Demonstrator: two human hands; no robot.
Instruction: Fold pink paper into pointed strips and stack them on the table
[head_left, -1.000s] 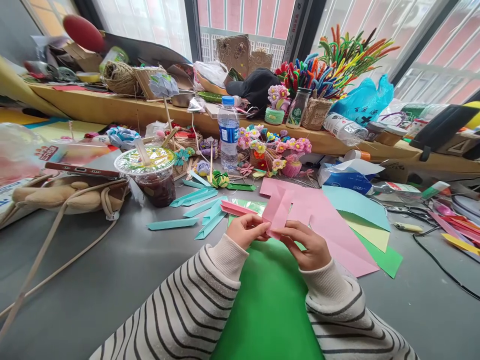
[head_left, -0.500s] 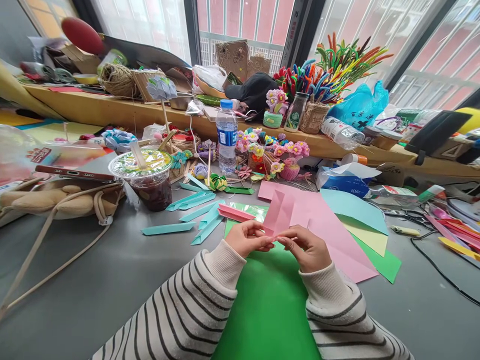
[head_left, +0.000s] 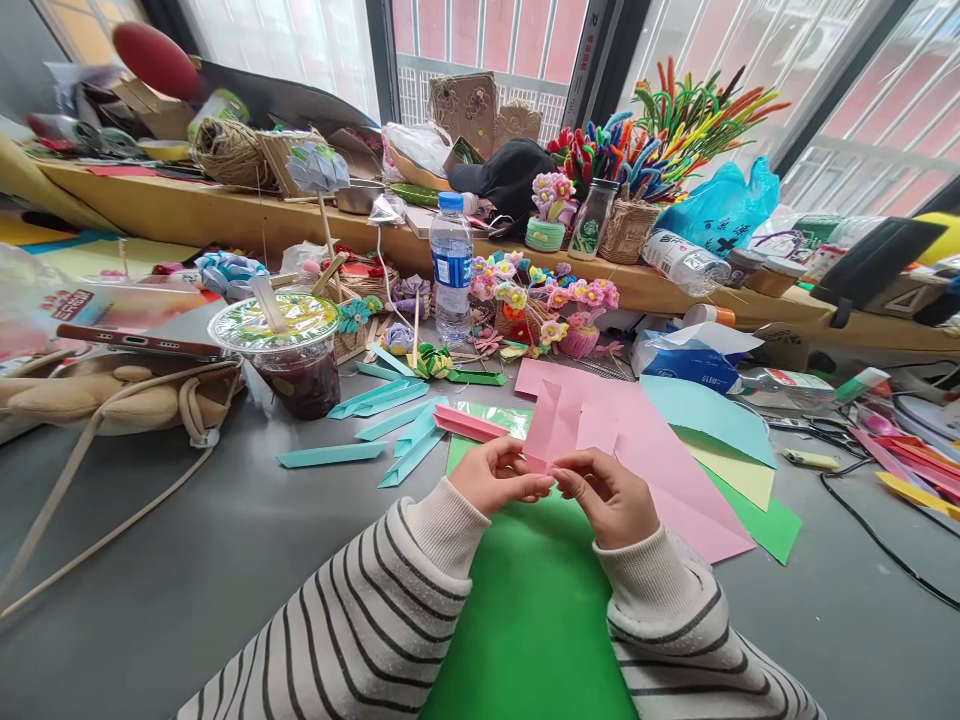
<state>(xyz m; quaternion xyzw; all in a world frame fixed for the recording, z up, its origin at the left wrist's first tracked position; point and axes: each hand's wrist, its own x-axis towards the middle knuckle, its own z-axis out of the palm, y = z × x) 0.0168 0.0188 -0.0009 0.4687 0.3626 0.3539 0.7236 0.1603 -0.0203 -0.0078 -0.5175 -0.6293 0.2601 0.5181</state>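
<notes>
A small creased piece of pink paper point(head_left: 553, 425) is held upright between both hands, its lower edge pinched by the fingertips. My left hand point(head_left: 501, 474) grips its lower left side, thumb along the bottom. My right hand point(head_left: 609, 494) pinches the lower right corner, finger and thumb together. Below them lies a green sheet point(head_left: 536, 610). Just beyond my left hand is a folded pink paper strip point(head_left: 470, 424), with several folded light-blue paper strips point(head_left: 411, 447) to its left. A large pink sheet point(head_left: 675, 490) is spread behind and right of my right hand.
A lidded drink cup point(head_left: 296, 370) stands at left near a phone point(head_left: 139, 340). A water bottle point(head_left: 452, 270) stands at the back, beside crocheted flowers point(head_left: 585, 300). Light-blue paper point(head_left: 709, 420) lies to the right, near a black cable point(head_left: 862, 530). A cluttered wooden ledge point(head_left: 375, 235) runs behind.
Both hands still pinch the pink paper, which has shifted very slightly; the fingertips have moved a little at its lower edge. The view has moved slightly.
</notes>
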